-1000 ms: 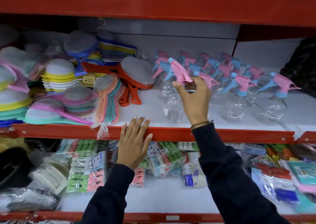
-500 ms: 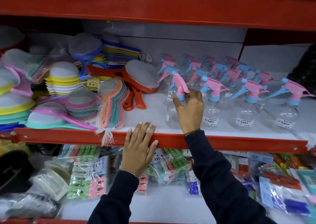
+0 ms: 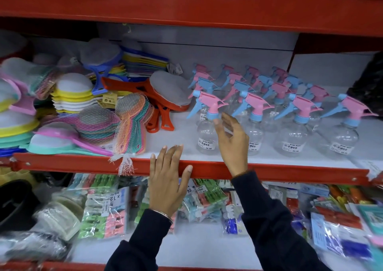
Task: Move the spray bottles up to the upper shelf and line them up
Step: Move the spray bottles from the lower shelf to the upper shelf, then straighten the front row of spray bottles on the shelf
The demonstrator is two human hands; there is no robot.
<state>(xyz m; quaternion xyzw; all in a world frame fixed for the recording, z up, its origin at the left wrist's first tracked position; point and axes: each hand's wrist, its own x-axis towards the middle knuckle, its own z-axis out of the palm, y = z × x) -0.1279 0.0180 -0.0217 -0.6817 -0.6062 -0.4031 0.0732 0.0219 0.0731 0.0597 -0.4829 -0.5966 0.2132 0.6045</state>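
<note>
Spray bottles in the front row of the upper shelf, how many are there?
4: leftmost bottle by the right hand, second bottle behind that hand, third bottle, rightmost bottle. More stand behind, partly hidden.

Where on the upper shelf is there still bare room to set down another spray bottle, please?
Bare white shelf lies between the red strainer handles and the front-left spray bottle, above the left hand. A thin strip runs along the red front rail. Behind, bottles stand packed; the left end is piled with strainers.
</note>
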